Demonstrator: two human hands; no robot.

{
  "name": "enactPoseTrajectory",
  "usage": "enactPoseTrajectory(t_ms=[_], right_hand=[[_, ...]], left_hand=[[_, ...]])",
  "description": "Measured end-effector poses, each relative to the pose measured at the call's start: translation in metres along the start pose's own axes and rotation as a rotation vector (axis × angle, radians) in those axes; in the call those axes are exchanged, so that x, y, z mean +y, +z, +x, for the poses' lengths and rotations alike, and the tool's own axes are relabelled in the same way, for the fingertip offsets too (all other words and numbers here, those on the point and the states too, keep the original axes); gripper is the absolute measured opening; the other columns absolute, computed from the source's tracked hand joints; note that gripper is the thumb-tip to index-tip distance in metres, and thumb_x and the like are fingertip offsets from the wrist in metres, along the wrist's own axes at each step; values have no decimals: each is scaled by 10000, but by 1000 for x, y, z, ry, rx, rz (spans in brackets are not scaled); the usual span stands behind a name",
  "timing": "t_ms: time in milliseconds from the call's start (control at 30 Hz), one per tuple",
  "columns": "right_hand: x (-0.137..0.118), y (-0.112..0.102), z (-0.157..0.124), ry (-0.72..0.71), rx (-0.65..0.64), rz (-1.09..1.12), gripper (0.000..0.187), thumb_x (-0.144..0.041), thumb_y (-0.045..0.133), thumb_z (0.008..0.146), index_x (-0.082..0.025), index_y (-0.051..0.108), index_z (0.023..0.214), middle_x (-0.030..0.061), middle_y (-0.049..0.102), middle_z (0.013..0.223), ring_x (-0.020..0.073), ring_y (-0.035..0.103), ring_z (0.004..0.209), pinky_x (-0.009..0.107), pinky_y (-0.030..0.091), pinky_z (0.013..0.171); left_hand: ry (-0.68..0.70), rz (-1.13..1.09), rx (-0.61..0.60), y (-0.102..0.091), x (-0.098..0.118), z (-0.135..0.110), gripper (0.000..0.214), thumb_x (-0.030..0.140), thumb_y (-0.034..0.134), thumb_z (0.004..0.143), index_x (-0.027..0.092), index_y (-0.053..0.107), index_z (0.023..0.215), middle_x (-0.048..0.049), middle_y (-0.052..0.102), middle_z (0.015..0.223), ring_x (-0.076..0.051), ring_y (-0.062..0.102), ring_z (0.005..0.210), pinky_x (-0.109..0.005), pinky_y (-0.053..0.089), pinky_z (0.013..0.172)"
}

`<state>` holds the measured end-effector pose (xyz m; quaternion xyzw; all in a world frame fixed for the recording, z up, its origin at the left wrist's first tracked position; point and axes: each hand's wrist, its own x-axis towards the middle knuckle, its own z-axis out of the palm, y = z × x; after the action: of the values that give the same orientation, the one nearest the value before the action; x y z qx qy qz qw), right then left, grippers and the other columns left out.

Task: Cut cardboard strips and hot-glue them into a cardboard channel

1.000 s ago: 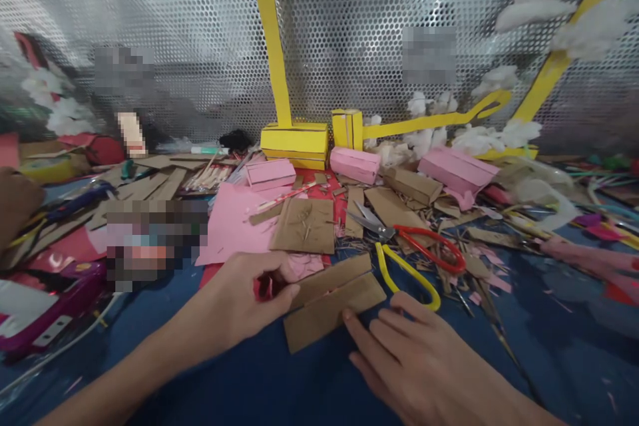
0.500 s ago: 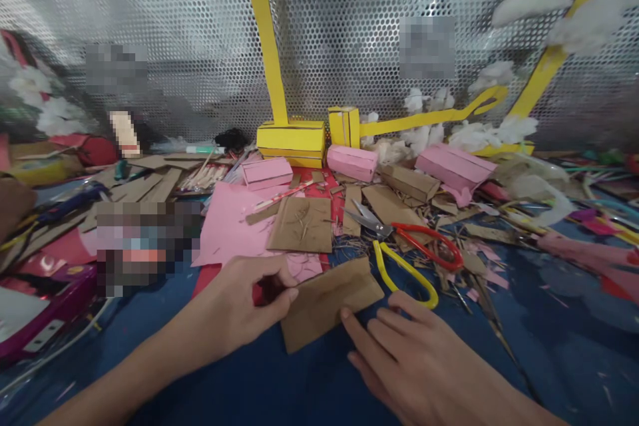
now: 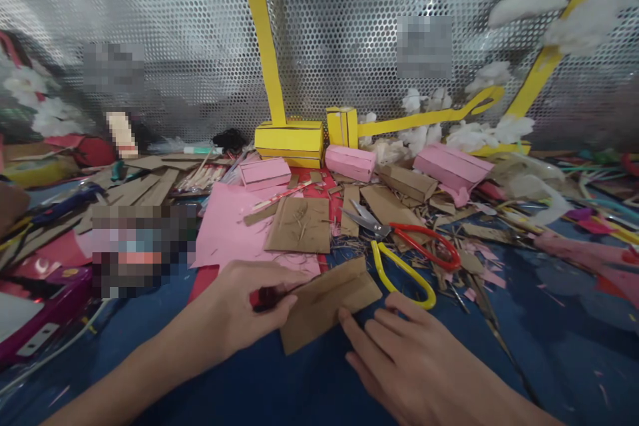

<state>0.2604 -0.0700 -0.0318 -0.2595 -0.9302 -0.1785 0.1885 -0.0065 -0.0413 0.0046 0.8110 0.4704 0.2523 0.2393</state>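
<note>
A small folded piece of brown cardboard [image 3: 324, 313] lies at an angle between my hands, low over the blue table. My left hand [image 3: 249, 303] is at its left end, thumb and index finger closed round that edge. Something dark red shows inside the curl of these fingers; I cannot tell if it is held or lies behind. The index fingertip of my right hand [image 3: 407, 349] presses on the lower right edge of the cardboard, the other fingers bent beside it. Just beyond are scissors [image 3: 382, 231] with one red and one yellow handle, blades apart.
A square cardboard piece [image 3: 298, 225] with shavings lies on pink paper [image 3: 224, 219]. Pink boxes [image 3: 350, 163], a yellow box [image 3: 289, 140] with a tall strip, and cardboard scraps stand behind. A perforated metal panel [image 3: 319, 33] closes off the back. A purple-and-white object [image 3: 52, 309] is at left.
My left thumb and index finger have parted slightly, and more dark red shows between them. The cardboard and my right hand stay nearly in place; the whole view shifts a little left.
</note>
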Motion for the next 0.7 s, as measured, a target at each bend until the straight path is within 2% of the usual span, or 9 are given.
enactPoseTrajectory(t_ms=[267, 400, 700], right_hand=[[0, 1, 1, 0, 8, -3, 351, -229, 449, 1057, -65, 740, 1164, 49, 748, 746, 211, 632, 650, 416, 423, 741], [-1, 3, -1, 0, -3, 0, 349, -238, 464, 1052, -65, 727, 1202, 53, 753, 748, 209, 629, 655, 419, 426, 762], [0, 3, -2, 2, -19, 12, 351, -248, 475, 1050, -59, 717, 1221, 53, 762, 786, 212, 629, 667, 426, 446, 771]], left_hand=[[103, -35, 35, -1, 2, 2, 285, 145, 636, 886, 238, 822, 1080, 9, 808, 856, -124, 734, 728, -198, 569, 673], [138, -40, 57, 0, 0, -1, 300, 121, 643, 881, 249, 819, 1087, 18, 807, 850, -111, 739, 724, -173, 567, 660], [190, -3, 62, 2, -1, -3, 293, 125, 626, 902, 250, 800, 1102, -2, 804, 872, -127, 744, 747, -192, 579, 665]])
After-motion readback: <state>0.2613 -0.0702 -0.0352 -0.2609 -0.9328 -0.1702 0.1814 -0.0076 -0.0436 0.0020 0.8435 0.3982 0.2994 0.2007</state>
